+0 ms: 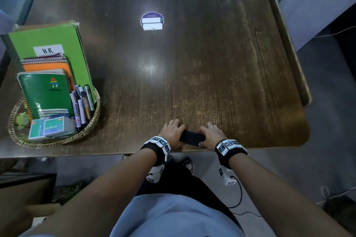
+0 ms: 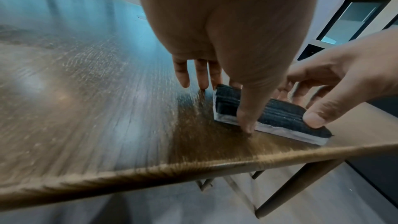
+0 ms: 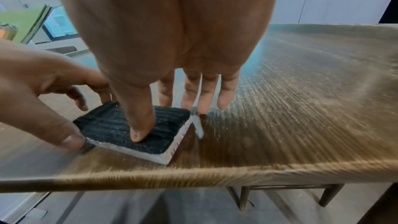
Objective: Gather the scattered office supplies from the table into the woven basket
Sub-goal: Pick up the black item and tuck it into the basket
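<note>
A black felt eraser with a white base lies flat near the table's front edge. My left hand holds its left end, thumb on the near side and fingers past the far side, as the left wrist view shows. My right hand holds the right end, its thumb pressing on the felt top and its fingers reaching behind. The eraser touches the wood. The woven basket stands at the table's left front, well apart from both hands.
The basket holds a green H.R folder, spiral notebooks, several pens and small card boxes. A round blue sticker with white strips sits mid-table farther back. The dark wooden table ends just under my wrists.
</note>
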The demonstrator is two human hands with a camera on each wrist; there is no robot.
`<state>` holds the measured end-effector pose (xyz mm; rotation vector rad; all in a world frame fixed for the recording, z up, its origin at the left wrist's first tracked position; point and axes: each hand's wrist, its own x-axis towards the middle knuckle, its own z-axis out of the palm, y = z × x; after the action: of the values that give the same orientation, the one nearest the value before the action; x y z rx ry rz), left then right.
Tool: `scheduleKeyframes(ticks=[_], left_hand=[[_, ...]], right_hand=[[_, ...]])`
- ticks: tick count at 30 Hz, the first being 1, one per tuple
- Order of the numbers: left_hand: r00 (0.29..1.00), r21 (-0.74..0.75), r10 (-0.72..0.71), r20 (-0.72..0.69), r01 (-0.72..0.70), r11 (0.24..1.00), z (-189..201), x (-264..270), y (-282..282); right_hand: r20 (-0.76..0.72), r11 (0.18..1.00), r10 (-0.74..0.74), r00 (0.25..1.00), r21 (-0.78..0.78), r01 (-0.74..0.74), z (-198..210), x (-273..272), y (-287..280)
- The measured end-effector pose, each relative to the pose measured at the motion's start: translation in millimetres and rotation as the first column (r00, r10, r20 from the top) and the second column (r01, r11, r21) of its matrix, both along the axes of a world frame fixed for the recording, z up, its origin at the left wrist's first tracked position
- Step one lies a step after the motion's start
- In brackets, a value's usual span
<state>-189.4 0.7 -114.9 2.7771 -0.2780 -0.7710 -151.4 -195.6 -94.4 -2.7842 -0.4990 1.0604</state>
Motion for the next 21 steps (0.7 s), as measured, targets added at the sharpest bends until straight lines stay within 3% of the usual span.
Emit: scheduleKeyframes(ticks=[3, 7, 12, 21], left_hand=[[1.000, -0.031, 0.018, -0.011, -0.019, 0.999, 0.9, 1.7, 2.0], [0.992, -0.206, 0.087, -0.086, -0.103, 0.973, 9.2, 4.8, 13.3], [0.979, -0.310, 0.170, -0.115, -0.198, 0.930, 30.1, 3.4, 46.2], [0.940, -0.437, 0.341, 0.001, -0.306, 0.846, 73.9, -24.8, 163.4]], right_hand=[[-0.006, 1.000, -0.001, 1.000, 0.016, 0.001, 3.0, 0.9, 0.5], [-0.027, 0.997, -0.033, 0.999, 0.072, 0.035, 9.8, 2.5, 5.2], [-0.224, 0.922, -0.173, 0.959, 0.306, 0.237, 30.2, 7.7, 21.5], [-0.151, 0.866, 0.007, 0.988, 0.495, 0.070, 62.1, 13.0, 131.4]])
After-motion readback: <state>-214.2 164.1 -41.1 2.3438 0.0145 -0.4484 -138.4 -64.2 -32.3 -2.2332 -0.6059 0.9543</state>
